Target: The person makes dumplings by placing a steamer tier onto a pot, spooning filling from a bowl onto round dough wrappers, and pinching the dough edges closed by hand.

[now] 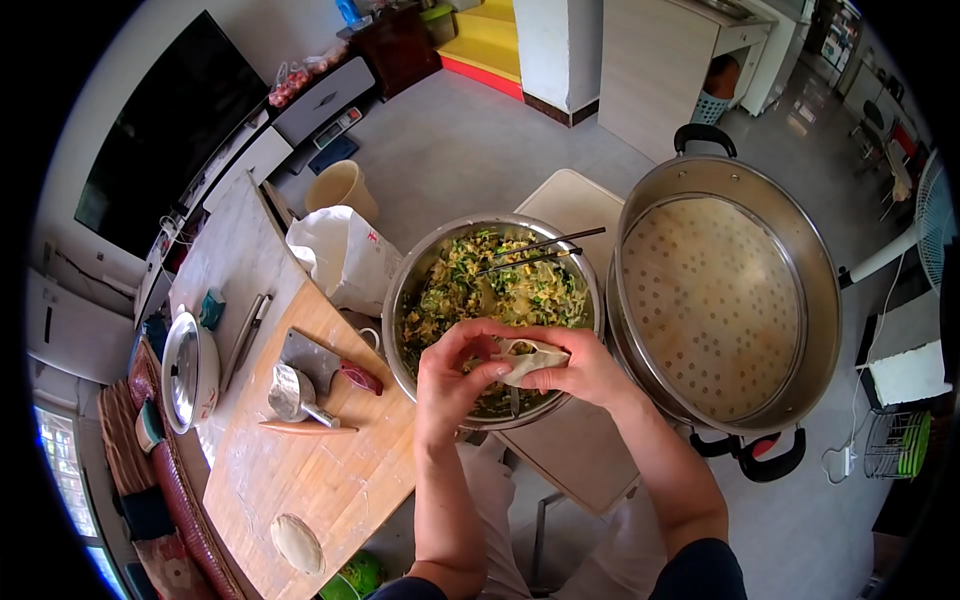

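Between both hands is a partly closed dumpling (525, 362), its pale dough folded around a dark opening. My left hand (450, 375) pinches the dumpling's left side with thumb and fingers. On its other side, my right hand (582, 372) grips the dough, thumb underneath. Both hands are over the near part of a metal bowl (390, 310) of chopped green and yellow filling (540, 290). Dark chopsticks (548, 246) rest across the bowl's far right rim. Below the dumpling, a utensil handle stands partly hidden in the filling.
To the right stands a large two-handled steamer (822, 270) with a perforated tray (710, 310). The floured wooden board (240, 490) at left carries a dough round (297, 545), a cleaver (312, 358), a metal scoop (290, 393) and a thin rolling pin (308, 428). A white bag (345, 250) stands behind.
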A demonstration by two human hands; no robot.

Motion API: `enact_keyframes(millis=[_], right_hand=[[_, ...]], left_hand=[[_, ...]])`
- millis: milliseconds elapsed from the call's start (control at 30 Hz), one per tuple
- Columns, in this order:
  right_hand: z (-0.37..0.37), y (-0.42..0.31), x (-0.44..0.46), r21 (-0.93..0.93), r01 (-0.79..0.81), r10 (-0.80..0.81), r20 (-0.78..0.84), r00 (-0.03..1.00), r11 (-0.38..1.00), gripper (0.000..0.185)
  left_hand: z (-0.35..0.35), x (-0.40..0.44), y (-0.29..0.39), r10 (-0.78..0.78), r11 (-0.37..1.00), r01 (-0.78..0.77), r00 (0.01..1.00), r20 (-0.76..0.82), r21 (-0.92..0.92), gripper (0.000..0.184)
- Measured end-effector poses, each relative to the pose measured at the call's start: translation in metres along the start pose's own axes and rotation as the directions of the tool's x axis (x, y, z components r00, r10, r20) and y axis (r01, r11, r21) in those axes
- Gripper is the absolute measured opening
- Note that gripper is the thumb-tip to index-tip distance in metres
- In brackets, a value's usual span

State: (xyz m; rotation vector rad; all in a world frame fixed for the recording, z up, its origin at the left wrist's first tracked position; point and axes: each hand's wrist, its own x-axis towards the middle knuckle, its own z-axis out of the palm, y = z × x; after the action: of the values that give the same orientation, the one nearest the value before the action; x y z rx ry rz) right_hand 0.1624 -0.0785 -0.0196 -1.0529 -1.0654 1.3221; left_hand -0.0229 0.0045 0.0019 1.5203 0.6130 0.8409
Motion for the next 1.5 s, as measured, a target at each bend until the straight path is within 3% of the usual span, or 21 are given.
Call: enact_keyframes(millis=[167,367,567,767,967,1067,1167,1267,1367,1500], right_hand=[[-0.001,0.002,-0.001,-0.055,0.029,-0.028,0.018,0.999,0.998,0.052],[-0.001,0.004,0.0,-0.072,0.046,-0.042,0.05,0.998,0.996,0.053],[0.001,0.001,-0.001,0.039,-0.03,0.027,0.061,0.998,0.999,0.051],[0.001,0.008,0.0,0.003,-0.001,0.001,-0.003,1.0,1.0,0.051],[0.001,0.002,0.0,-0.046,-0.005,0.004,-0.032,0.999,0.999,0.05],[0.003,0.005,0.0,-0.025,0.001,-0.003,-0.052,0.999,1.0,0.05],[0.003,0.003,0.0,-0.026,-0.038,0.036,-0.052,0.998,0.999,0.05],[0.002,-0.002,-0.001,-0.035,-0.047,0.045,-0.046,0.998,0.998,0.05],[0.002,-0.003,-0.001,-0.008,-0.007,0.006,-0.032,0.999,1.0,0.05],[0.001,-0.003,-0.001,-0.017,-0.016,0.015,-0.039,0.999,1.0,0.051]], left_hand=[[-0.007,0.0,0.001,-0.034,0.998,0.037,0.997,0.065,-0.052,0.035],[0.0,-0.001,0.001,-0.054,0.995,0.053,0.998,-0.013,-0.082,0.033],[0.005,-0.001,-0.003,-0.017,1.0,0.018,0.995,-0.102,0.007,0.034],[0.004,0.002,-0.005,0.054,0.996,-0.05,0.997,-0.047,0.073,0.032],[0.008,0.007,-0.004,0.201,0.937,-0.195,0.979,0.009,0.289,0.031],[0.013,0.006,-0.001,0.13,0.963,-0.118,0.991,-0.031,0.244,0.027],[0.012,0.006,-0.007,0.158,0.947,-0.137,0.986,-0.051,0.29,0.028],[0.015,0.005,-0.007,0.141,0.963,-0.119,0.987,-0.078,0.24,0.025],[0.014,0.005,-0.001,0.059,0.996,-0.052,0.993,-0.106,0.071,0.022],[0.013,0.004,-0.004,0.056,0.998,-0.052,0.992,-0.109,0.044,0.017]])
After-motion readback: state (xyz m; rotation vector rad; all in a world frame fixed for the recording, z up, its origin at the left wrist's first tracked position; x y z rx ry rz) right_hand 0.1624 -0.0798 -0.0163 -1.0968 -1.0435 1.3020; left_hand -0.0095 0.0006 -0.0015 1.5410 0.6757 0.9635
